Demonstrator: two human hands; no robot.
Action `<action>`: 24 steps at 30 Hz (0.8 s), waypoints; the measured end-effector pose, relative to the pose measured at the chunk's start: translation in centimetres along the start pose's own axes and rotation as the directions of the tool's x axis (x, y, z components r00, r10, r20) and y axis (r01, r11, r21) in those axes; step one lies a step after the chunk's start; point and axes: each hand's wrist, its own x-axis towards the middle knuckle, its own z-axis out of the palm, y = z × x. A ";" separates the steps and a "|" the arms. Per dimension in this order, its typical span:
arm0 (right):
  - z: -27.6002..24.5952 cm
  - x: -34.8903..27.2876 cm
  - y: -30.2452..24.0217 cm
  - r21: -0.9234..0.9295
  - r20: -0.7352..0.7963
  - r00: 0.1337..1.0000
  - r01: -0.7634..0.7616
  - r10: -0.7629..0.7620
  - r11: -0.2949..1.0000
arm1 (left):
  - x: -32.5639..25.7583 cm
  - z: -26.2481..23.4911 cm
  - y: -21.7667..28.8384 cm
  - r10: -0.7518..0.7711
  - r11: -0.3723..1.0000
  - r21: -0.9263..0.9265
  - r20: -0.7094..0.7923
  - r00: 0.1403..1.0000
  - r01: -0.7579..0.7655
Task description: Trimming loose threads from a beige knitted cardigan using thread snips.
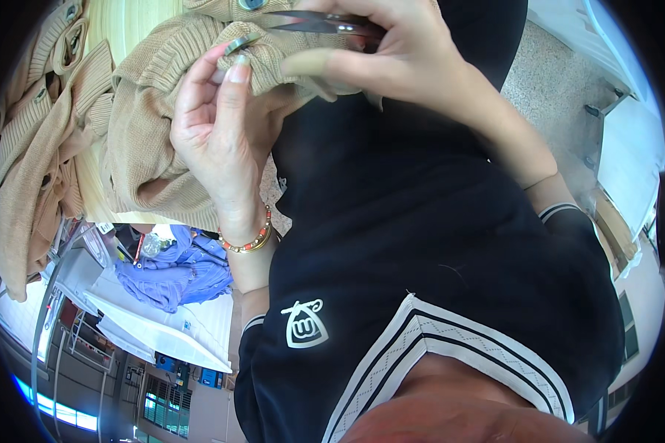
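Note:
A beige knitted cardigan (144,111) with ribbed edges is bunched at the top of the view, between my hands. My left hand (218,140) pinches its ribbed band between thumb and fingers, right at a dark, shiny button (241,44). In my right hand (417,59) is a small pair of metal scissors (310,22), with the blades pointing left, just above that button. My right thumb, wearing a yellowish cover, stretches toward the cloth. A second dark button (251,4) shows at the top edge. The scissors' handles are mostly hidden by my fingers.
More beige knitted garments (33,192) lie heaped at the left on a pale wooden table (92,166). Below it, purple clothing (170,277) rests on a white surface (162,332). Speckled floor (550,66) and a white wheeled table (628,162) appear at the right.

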 end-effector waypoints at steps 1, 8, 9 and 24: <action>1.0 -0.2 -0.3 0.473 0.014 0.970 -0.220 0.242 0.853 | 0.0 0.2 0.0 0.035 0.999 0.009 0.011 0.999 -0.035; 2.7 -0.2 0.0 0.477 -0.063 0.970 -0.176 0.233 0.861 | 0.0 0.7 -0.3 0.057 0.997 0.059 -0.031 0.998 -0.055; 2.9 -0.3 0.3 0.400 -0.065 0.983 -0.132 0.172 0.907 | 0.0 0.6 -0.2 0.029 0.999 0.030 -0.031 0.999 -0.028; 5.5 2.0 0.6 0.841 0.131 0.966 -0.228 0.224 0.491 | 2.9 -3.9 2.7 0.014 0.988 -0.152 0.209 0.978 0.018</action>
